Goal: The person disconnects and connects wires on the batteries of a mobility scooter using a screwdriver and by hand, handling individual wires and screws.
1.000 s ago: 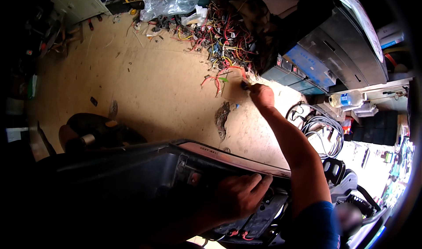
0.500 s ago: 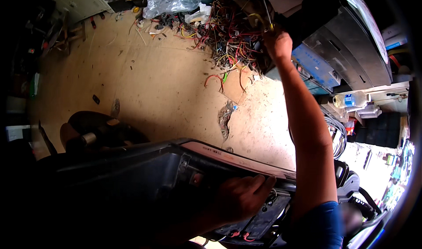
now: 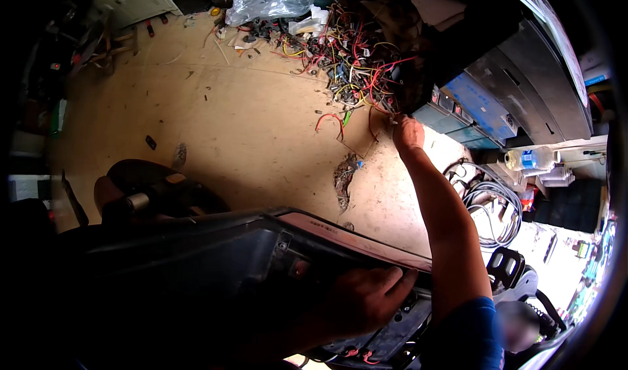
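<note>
Head view: tangled wires [image 3: 356, 66] just ahead of the curled right hand [image 3: 409, 134], black casing [image 3: 216, 255] beside the half-curled left hand [image 3: 369, 298]; whether either holds anything is unclear.

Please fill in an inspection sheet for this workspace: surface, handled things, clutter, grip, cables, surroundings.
Surface: pale tan floor, specked, with a dark ragged patch.
Handled things: black plastic housing with a pale strip along its edge.
Clutter: crumpled clear plastic bag beside a tangled multicoloured wire heap.
Grip: left hand at the housing's edge; right hand by the heap's near end; what either holds is unclear.
Cables: coiled grey cable, picture right; red leads, lower edge.
Surroundings: pale metal cabinet, upper left; clear plastic bottle, right.
</note>
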Demonstrator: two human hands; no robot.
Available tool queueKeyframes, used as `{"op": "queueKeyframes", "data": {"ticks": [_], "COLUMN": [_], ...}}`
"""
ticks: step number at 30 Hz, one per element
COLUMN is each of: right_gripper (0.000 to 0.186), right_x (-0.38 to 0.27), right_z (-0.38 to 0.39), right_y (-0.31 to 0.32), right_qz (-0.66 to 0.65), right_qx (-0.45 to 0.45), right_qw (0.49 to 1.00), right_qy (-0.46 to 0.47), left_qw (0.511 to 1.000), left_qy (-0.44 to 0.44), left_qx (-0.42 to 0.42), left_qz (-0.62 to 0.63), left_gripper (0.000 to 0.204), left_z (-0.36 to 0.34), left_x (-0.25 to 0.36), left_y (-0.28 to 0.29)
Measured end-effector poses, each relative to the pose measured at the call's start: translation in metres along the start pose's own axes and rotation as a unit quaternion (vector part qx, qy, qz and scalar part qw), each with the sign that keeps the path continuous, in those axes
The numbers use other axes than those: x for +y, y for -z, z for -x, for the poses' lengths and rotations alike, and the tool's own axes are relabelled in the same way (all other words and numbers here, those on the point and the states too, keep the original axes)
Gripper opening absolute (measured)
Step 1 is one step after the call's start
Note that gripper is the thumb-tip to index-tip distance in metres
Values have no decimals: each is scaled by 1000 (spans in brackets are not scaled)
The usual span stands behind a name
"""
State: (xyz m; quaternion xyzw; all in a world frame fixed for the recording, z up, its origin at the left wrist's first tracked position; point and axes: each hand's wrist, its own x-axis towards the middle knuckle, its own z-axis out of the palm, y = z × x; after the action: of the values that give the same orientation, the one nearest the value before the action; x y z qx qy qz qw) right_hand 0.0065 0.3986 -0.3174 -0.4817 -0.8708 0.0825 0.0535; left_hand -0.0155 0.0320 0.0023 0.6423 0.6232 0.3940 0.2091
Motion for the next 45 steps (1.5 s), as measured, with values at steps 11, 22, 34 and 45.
{"op": "queueKeyframes", "data": {"ticks": [11,22,34,45], "right_gripper": [23,25,57,60], "right_x": [-19,-43,-26,-51], "right_z": [11,-11,7,-19], "right_y": [16,14,9,38], "right_qz": [-34,-41,-97,-173], "right_qx": [18,20,72,-102], "right_qw": [998,984,972,957], "right_qy": [-50,-172,-201,-212], "left_qw": [1000,1000,1000,999], "left_qy": [5,-5,3,11], "left_qx": [11,16,-28,-30], "left_qz": [1,-14,1,-11], "left_gripper": [38,33,38,38], "left_z": [6,0,4,5], "left_x": [0,-1,-2,1], "left_y": [-7,-1,-1,6]}}
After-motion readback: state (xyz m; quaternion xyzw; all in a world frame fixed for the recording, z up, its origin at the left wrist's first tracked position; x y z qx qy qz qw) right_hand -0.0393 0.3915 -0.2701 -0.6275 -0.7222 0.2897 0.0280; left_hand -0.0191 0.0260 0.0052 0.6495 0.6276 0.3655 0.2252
